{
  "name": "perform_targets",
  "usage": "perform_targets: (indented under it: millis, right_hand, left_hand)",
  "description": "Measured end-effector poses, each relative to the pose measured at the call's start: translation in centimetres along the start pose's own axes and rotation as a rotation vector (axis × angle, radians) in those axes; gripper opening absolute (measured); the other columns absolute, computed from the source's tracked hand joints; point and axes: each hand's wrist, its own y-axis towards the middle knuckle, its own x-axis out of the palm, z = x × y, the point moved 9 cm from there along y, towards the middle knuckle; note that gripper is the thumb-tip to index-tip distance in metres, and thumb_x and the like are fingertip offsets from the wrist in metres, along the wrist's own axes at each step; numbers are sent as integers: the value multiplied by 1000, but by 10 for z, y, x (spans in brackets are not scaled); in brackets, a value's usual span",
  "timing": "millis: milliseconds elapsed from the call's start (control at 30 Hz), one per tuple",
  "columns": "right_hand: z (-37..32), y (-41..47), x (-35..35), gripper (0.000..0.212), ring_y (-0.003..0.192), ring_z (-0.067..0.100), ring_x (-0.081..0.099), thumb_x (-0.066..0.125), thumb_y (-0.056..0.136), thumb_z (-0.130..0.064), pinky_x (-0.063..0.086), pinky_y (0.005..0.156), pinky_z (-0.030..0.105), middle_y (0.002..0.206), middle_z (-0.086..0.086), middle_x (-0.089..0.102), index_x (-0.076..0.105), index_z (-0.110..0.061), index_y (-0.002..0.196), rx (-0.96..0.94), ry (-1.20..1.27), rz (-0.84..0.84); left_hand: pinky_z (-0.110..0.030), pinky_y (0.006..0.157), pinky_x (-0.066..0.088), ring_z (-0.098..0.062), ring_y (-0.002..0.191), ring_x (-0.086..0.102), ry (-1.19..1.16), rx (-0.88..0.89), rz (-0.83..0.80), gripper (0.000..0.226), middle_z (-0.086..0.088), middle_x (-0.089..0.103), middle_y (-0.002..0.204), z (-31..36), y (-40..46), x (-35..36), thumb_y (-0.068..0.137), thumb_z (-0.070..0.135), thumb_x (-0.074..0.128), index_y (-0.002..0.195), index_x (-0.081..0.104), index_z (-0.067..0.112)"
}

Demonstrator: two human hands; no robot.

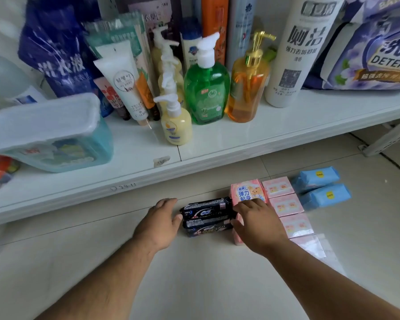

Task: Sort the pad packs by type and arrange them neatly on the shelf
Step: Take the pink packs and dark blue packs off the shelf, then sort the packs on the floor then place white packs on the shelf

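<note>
I press my straight-fingered left hand [163,218] and right hand [254,219] against the black packs [206,217] between them, squaring their ends.

Both arms reach forward – left hand [158,224] flat with straight fingers, right hand [258,224] palm down, fingers extended

Black packs [206,211] two; blue packs [319,179] two; pink packs [278,187] perhaps six.

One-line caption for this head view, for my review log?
Both hands flank two stacked black pad packs beside pink packs and blue packs.
</note>
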Motion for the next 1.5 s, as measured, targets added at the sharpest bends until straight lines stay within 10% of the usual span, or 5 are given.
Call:
perform_targets:
  millis: [233, 767, 1133, 1500]
  right_hand:
    - [-53, -114, -175, 70, 155, 25, -2, 38, 101, -48, 0, 125, 47, 168, 5, 8, 13, -21, 160, -31, -19, -253]
    - [-156, -370, -714, 74, 152, 25, 17, 46, 97, -55, 22, 121, 44, 164, 5, 25, 26, -16, 156, -181, -103, 17]
    - [-194, -442, -907, 80, 153, 25, 16, 41, 98, -61, 22, 122, 44, 168, 0, 13, 11, -21, 161, -281, -222, 275]
    - [-215, -466, -1061, 68, 133, 22, 47, 43, 97, -60, 44, 104, 41, 152, -3, 44, 29, -26, 154, -323, -203, 527]
  left_hand:
    - [-35, 117, 26, -20, 149, 18, 259, 44, -124, 62, 3, 10, 165, 131, -157, -152, 100, 41, 41, 156, 15, 29]
    - [-39, 116, 27, -24, 148, 20, 237, 161, 109, 65, 4, 8, 165, 397, -486, -575, 99, 42, 42, 156, 15, 29]
    - [-39, 116, 29, -22, 149, 21, 271, 235, 418, 64, 6, 8, 165, 483, -585, -726, 99, 47, 41, 156, 15, 31]
    - [-38, 115, 31, -15, 146, 24, 219, 296, 695, 63, 13, 15, 163, 527, -631, -883, 99, 52, 40, 155, 18, 34]
